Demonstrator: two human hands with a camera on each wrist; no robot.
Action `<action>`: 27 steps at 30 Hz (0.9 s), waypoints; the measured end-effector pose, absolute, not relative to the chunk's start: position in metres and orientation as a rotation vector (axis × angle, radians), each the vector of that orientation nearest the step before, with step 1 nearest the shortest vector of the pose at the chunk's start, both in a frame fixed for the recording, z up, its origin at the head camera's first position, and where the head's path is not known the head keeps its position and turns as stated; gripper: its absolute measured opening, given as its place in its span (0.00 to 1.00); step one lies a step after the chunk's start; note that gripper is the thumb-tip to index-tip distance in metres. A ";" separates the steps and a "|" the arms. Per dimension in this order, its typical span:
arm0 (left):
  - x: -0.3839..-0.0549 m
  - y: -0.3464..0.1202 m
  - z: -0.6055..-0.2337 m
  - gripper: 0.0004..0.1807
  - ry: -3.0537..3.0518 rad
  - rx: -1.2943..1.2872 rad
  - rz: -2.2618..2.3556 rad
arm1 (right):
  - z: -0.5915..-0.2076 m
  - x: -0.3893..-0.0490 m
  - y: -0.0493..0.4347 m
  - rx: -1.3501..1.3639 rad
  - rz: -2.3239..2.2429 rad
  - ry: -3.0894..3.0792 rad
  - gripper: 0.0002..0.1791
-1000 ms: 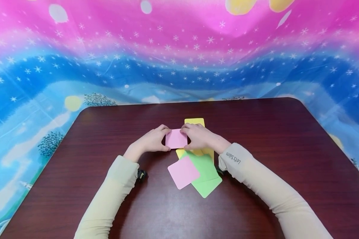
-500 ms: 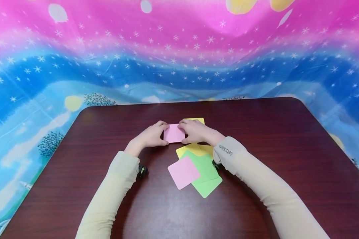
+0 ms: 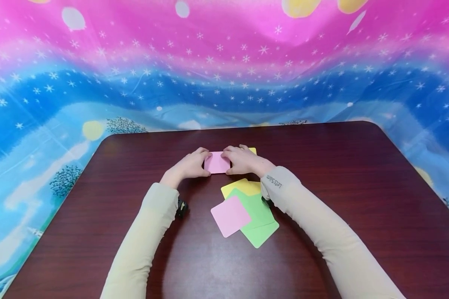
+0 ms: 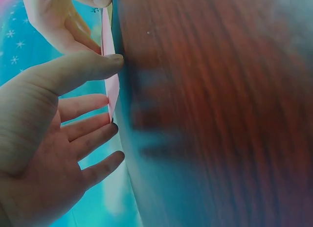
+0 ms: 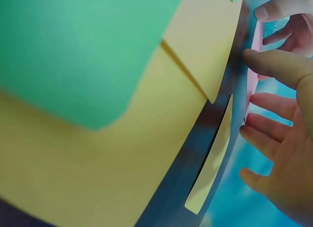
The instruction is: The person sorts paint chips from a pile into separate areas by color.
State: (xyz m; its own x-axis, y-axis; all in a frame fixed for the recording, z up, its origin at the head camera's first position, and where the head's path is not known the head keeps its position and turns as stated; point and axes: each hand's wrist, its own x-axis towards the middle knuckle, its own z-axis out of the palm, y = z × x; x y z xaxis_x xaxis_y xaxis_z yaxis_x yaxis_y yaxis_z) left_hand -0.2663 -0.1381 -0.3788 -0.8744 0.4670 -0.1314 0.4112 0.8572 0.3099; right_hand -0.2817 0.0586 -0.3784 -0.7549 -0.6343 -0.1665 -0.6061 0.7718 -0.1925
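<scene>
Between my two hands is a pink card (image 3: 217,162) with rounded corners, its face toward the head camera. My left hand (image 3: 191,165) pinches its left edge between thumb and fingers. At its right edge, my right hand (image 3: 244,160) pinches in the same way. Both wrist views show the card (image 4: 112,92) nearly edge-on, seemingly just above the table. Behind my right hand lies a yellow card (image 3: 252,150), mostly covered by the hand in the head view.
Nearer the body, a loose overlapping pile holds a pink card (image 3: 230,216), green cards (image 3: 260,234) and yellow cards (image 3: 239,186). My right sleeve (image 3: 284,182) hangs over the pile's right side. A patterned cloth (image 3: 224,62) hangs behind the dark wooden table (image 3: 97,207).
Both hands have moved the pink card away from the body and slightly left, off the yellow cards of the pile. The pile itself has stayed put.
</scene>
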 end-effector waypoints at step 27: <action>-0.291 -0.140 -0.385 0.32 2.795 0.626 0.551 | -0.379 -0.300 0.045 -0.842 -0.202 2.746 0.33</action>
